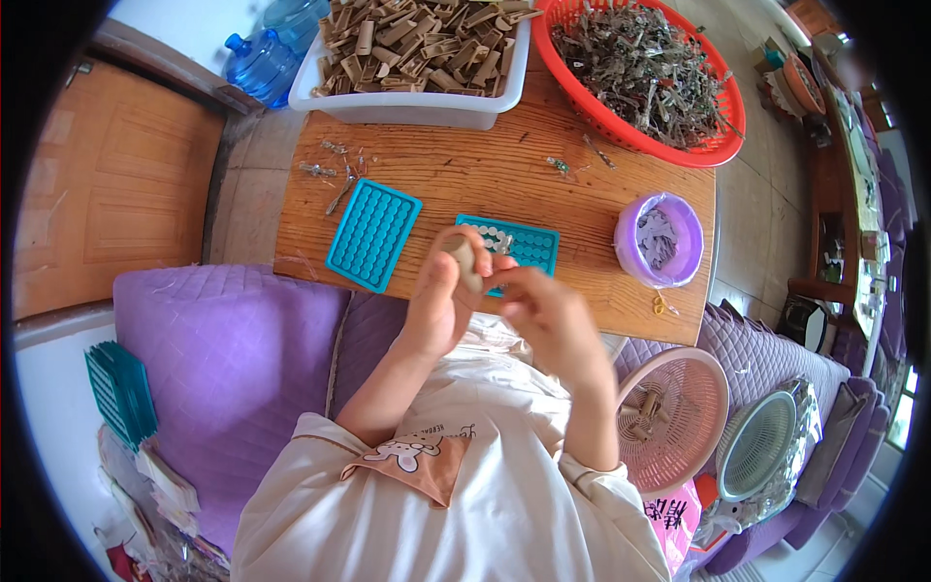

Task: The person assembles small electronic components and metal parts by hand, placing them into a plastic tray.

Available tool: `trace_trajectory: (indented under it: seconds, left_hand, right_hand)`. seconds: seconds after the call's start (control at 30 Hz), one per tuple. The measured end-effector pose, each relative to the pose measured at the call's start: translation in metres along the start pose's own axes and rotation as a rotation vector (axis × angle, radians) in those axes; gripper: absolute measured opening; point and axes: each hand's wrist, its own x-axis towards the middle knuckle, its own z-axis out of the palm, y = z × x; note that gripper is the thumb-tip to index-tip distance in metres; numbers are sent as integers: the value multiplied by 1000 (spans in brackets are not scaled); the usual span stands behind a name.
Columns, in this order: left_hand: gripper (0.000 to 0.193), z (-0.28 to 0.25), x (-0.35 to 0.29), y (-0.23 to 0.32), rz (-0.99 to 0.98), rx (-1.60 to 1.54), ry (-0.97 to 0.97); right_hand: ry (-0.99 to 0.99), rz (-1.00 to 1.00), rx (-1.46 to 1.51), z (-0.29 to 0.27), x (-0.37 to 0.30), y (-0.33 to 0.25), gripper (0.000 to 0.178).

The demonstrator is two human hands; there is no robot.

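My left hand (433,303) is closed around a tan curved plastic piece (460,254), raised over the table's front edge. Close beside it, my right hand (555,315) has its fingers curled in a pinch near the piece's lower end. The right hand is blurred, and anything between its fingertips is hidden. Behind the hands lies a teal tray (535,241) with round cells; white discs show at its left part, and my hands partly cover it. Another teal tray (373,236) rests tilted to the left on the table.
On the wooden table (446,160) stand a white bin (412,109) of tan pieces, a red basket (621,136) of tangled wiry parts and a purple tub (630,254). Small metal bits (318,170) lie at left. A pink basket (713,388) and a green one (734,456) sit on the right.
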Motion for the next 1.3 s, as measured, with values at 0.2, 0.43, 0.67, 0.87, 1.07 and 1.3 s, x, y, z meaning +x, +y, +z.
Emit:
trace_trajectory:
  seconds: [0.2, 0.43, 0.67, 0.87, 1.07, 1.3]
  left_hand:
    - [42, -12, 0, 13, -24, 45, 63]
    - [41, -5, -7, 4, -144, 59, 15]
    - [37, -7, -9, 6, -235, -40, -33]
    - [31, 18, -7, 8, -385, -288, 95]
    - [34, 22, -9, 2, -537, -683, 113]
    - [35, 33, -14, 3, -591, -447, 134]
  right_hand:
    - [628, 234, -466, -109, -4, 29, 23]
    - [389, 332, -1106, -136, 17, 55, 21]
    - [437, 168, -1111, -144, 10, 45, 17]
    - [497, 38, -676, -133, -3, 17, 13]
    - [414, -213, -406, -90, -13, -3, 18]
    - [212, -354, -289, -45, -1, -17, 17]
